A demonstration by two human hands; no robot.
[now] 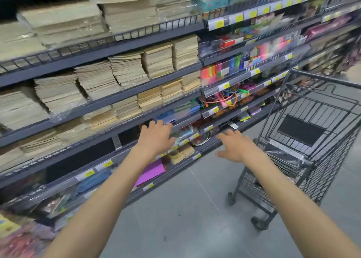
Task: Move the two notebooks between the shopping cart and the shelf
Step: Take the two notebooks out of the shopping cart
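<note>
Grey floor (175,218) lies open beneath both forearms, so either arm can swing between shelving and cart without meeting anything. Just ahead, the left hand (156,135) hovers at the front lip of a lower shelf (109,101), fingers spread and grasping nothing, seemingly poised to reach in above a purple sheet (150,172). The right hand (233,147), equally loose and empty, hangs in the gap near the shopping cart (320,82). Neither holds a notebook. A dark flat rectangle (300,131) lies on the cart's wire floor. It may be one of the two, but blur leaves that unsure. Raised front rails keep the brown-paper stacks (129,70) from sliding out, so anything taken must lift over that edge, and over the cart's high rim too.
</note>
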